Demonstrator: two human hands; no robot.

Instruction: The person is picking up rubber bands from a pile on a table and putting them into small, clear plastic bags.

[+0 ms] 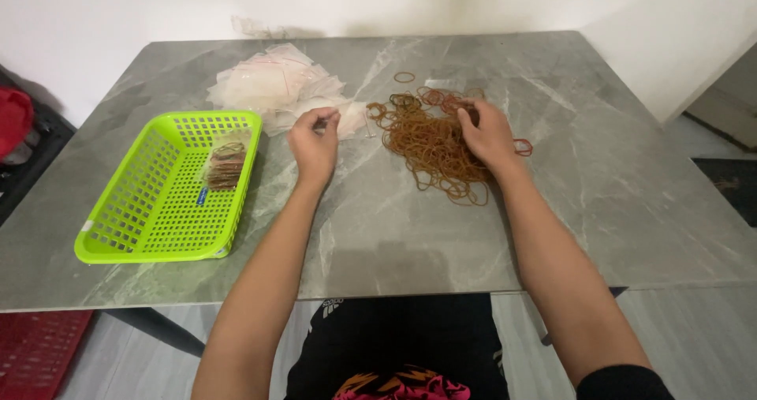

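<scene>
**Rubber bands on one side, bags on the other**

So here's the setup on the grey marble-look bench (552, 211). The right hand (489, 136) is down in a big loose pile of brown rubber bands (430, 143), fingers curled into the far edge of it like it's pinching up a few. Can't see exactly what's between the fingertips, since the back of the hand covers them. The left hand (314, 143) is closed at the near edge of the clear bags (276, 92), thumb and fingers pinched together on what looks like one bag's edge, though the plastic is too see-through to be sure.

The layout makes sense to me: bands sit right under the right hand, bags right under the left, and the green basket (142, 226) sits off to the left side, out of the working area but within easy reach. Each hand only has to deal with its own pile.

Counts:
- Band pile: one heap, way too tangled to count singles. A few strays lie apart from it, one at the far side (404, 77) and a reddish one by the right wrist (523, 147).
- Bags: one fanned-out stack, dozens maybe, can't count them.
- Basket: one, holding what looks like a small stack of filled bags (225, 163) against its far right corner. Looks like several, but they overlap.
- Hands: two, both the person's own.
</scene>
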